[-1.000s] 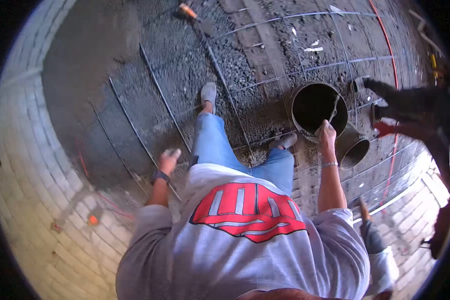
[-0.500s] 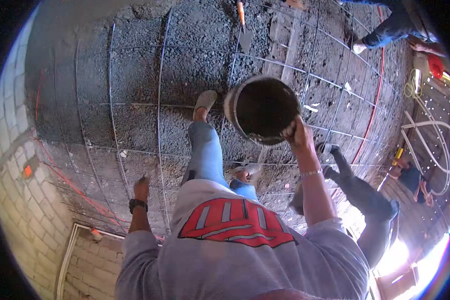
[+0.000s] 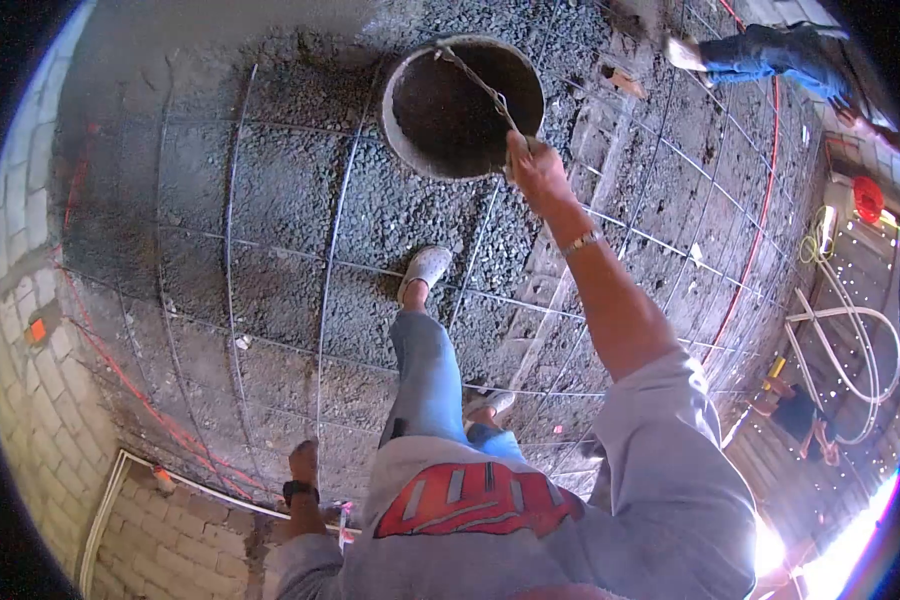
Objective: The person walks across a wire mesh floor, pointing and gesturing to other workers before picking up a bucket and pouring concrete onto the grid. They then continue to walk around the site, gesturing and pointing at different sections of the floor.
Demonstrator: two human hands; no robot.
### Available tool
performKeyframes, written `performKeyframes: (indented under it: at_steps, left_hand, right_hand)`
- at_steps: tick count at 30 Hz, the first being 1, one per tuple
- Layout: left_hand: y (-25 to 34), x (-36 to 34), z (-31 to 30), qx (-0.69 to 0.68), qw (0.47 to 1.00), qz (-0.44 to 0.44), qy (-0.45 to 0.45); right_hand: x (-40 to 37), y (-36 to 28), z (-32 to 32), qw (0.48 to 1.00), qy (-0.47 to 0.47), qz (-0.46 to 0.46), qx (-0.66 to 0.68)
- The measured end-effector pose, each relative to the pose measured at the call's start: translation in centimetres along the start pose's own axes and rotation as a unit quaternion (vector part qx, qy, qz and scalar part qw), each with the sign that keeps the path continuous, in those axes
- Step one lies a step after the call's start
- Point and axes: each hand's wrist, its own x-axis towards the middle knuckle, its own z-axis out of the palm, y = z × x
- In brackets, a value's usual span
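Observation:
My right hand (image 3: 538,175), with a bracelet at its wrist, is stretched far forward and closed on a bucket (image 3: 402,125) at its near edge. The bucket is round with a pale, mortar-smeared rim and a dark inside, its mouth facing me. A thin twisted handle (image 3: 480,85) runs from the far rim to my fingers. Beneath it spreads grey gravel (image 3: 285,170) with a grid of steel rebar (image 3: 332,225) over it. My left hand (image 3: 303,462), a dark watch at the wrist, hangs low by my side near the rebar; its fingers are too indistinct to read.
A person in jeans (image 3: 770,58) stands at the upper right, and another person (image 3: 805,420) is at the lower right. Red tubing (image 3: 765,200) crosses the ground. White hoses (image 3: 860,315) loop along the right side. A block wall (image 3: 45,390) rises at the left.
My right hand has swung the bucket forward and to the left, over where a trowel lay in view. The handle now shows. A person in dark clothes at my right has mostly left view.

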Motion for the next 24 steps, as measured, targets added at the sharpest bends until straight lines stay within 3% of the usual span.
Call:
performKeyframes:
  at_steps: [1, 3, 5, 7, 8, 9, 10, 11, 12, 13, 14, 15, 16, 17, 18, 19, 20, 21, 22, 23, 24]
  left_hand:
    - [-0.8, -0.2, 1.1, -0.005, 1.0, -0.004, -0.004]
    - [-2.0, -0.9, 3.2, -0.108, 0.991, -0.075, -0.004]
    - [-1.5, -1.5, 4.5, -0.163, 0.981, -0.107, -0.008]
    - [0.9, -1.2, 5.7, -0.191, 0.975, -0.109, -0.004]
    - [2.4, -1.1, 6.1, -0.205, 0.973, -0.11, -0.002]
    - [3.9, -0.7, 6.4, -0.237, 0.965, -0.114, 0.011]
    - [5.1, 0.1, 6.1, -0.267, 0.956, -0.118, 0.028]
    - [5.5, 1.4, 6.2, -0.269, 0.942, -0.2, -0.004]
    - [6.8, 2.0, 5.2, -0.272, 0.941, -0.2, 0.005]
    - [9.2, 2.2, 3.5, -0.325, 0.926, -0.19, 0.012]
    - [11.0, 2.6, 2.1, -0.376, 0.909, -0.178, 0.017]
    - [11.4, 3.2, 1.2, -0.375, 0.911, -0.172, 0.02]
    - [11.5, 3.9, 0.3, -0.171, 0.984, 0.006, 0.051]
    - [12.1, 4.4, -0.4, 0.046, 0.979, 0.181, 0.081]
    - [13.9, 4.3, -1.5, 0.049, 0.978, 0.184, 0.084]
    - [16.4, 3.9, -3.0, -0.139, 0.987, 0.04, 0.063]
    - [18.2, 3.8, -4.1, -0.323, 0.939, -0.108, 0.043]
    - [18.5, 4.0, -4.2, -0.138, 0.99, 0.029, 0.03]
    - [17.2, 3.8, -3.8, 0.059, 0.988, 0.142, 0.02]
    - [14.0, 3.9, 0.1, 0.039, 0.94, 0.279, 0.19]
    - [16.6, 2.4, -1.3, 0.146, 0.979, 0.123, 0.07]
  right_hand:
    - [3.2, -0.9, 0.6, 1.0, -0.005, 0.001, -0.006]
    - [9.0, -4.8, 1.7, 0.986, 0.01, -0.161, -0.036]
    - [15.3, -5.3, 3.3, 0.965, -0.046, -0.257, -0.015]
    - [14.9, -10.9, 3.1, 0.994, -0.091, -0.058, -0.033]
    - [15.8, -9.5, 3.6, 0.993, -0.093, -0.062, -0.04]
    - [16.0, -7.7, 4.3, 0.908, -0.026, -0.308, -0.281]
    - [16.3, -7.0, 4.7, 0.706, 0.048, -0.516, -0.482]
    - [11.6, -8.9, 4.1, 0.752, 0.021, -0.446, -0.486]
    - [11.7, -5.2, 4.9, 0.62, 0.149, -0.602, -0.481]
    - [8.8, -5.3, 4.5, 0.713, 0.056, -0.53, -0.455]
    - [4.6, -5.2, 4.1, 0.651, 0.072, -0.492, -0.574]
    - [2.3, -3.7, 3.8, 0.645, 0.022, -0.501, -0.576]
    - [0.1, -2.1, 3.4, 0.64, -0.029, -0.507, -0.577]
    - [-1.9, 1.3, 3.4, 0.7, -0.125, -0.475, -0.518]
    - [-4.5, 4.5, 3.3, 0.733, -0.18, -0.391, -0.526]
    - [-7.1, 7.0, 2.6, 0.82, -0.209, -0.301, -0.44]
    - [-9.8, 10.6, 1.2, 0.738, -0.135, -0.462, -0.474]
    - [-12.2, 12.5, 0.0, 0.717, -0.289, -0.321, -0.546]
    - [-12.2, 25.7, -1.2, 0.764, -0.268, -0.366, -0.459]
    - [-16.4, 23.8, -3.7, 0.769, -0.248, -0.337, -0.483]
    - [-17.3, 27.8, -5.8, 0.824, -0.257, -0.349, -0.364]
